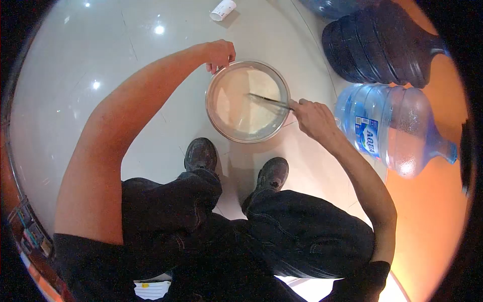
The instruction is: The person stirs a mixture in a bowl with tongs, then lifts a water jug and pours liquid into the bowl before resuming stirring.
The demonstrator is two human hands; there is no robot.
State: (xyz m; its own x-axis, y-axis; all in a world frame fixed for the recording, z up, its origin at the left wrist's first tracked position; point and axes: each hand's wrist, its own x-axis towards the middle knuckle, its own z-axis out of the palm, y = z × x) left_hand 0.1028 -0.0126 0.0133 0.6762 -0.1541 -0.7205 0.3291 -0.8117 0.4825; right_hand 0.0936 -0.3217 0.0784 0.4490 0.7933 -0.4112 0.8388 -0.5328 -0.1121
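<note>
left hand [220,54] pinching bowl [216,118] rim, right hand [313,117] fingers wrapped round whisk [269,100] in batter [246,103], water jug [395,128] beside

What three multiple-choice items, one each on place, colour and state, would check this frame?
1. Where does the metal bowl stand?
A. on a table
B. on the floor ahead of the shoes
C. on the person's lap

2. What colour is the mixture in it?
A. dark green
B. red
C. pale cream

3. What is the right hand doing?
A. gripping a thin utensil that reaches into the bowl
B. hanging open and empty
C. pressed flat on the floor

Answers:
1 B: the bowl sits on the pale tiles just beyond both toes.
2 C: the bowl's filling is a light cream.
3 A: its fingers close on the utensil's handle, while the left hand holds the rim.
</note>
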